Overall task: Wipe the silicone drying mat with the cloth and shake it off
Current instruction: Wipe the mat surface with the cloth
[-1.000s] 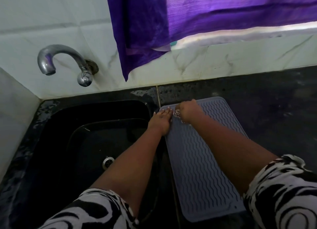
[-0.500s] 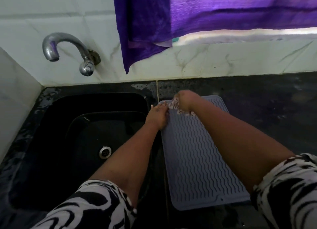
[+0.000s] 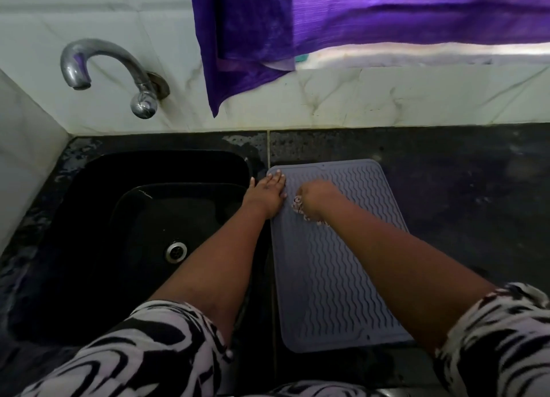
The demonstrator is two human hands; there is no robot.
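Observation:
A grey silicone drying mat [image 3: 330, 277] with wavy ridges lies flat on the dark counter, just right of the sink. My left hand [image 3: 266, 192] rests flat with straight fingers on the mat's far left edge. My right hand [image 3: 317, 195] grips a small patterned cloth [image 3: 299, 207] bunched under the palm and presses it on the mat's upper part. Most of the cloth is hidden beneath my hand.
A black sink [image 3: 166, 218] with a round drain [image 3: 176, 250] lies left of the mat. A chrome tap [image 3: 110, 72] juts from the tiled wall. A purple curtain [image 3: 327, 24] hangs over the back wall. Dark counter [image 3: 461, 188] extends to the right.
My right hand has drawn the cloth back toward me from the mat's far left corner. My left hand stays on the mat's left edge.

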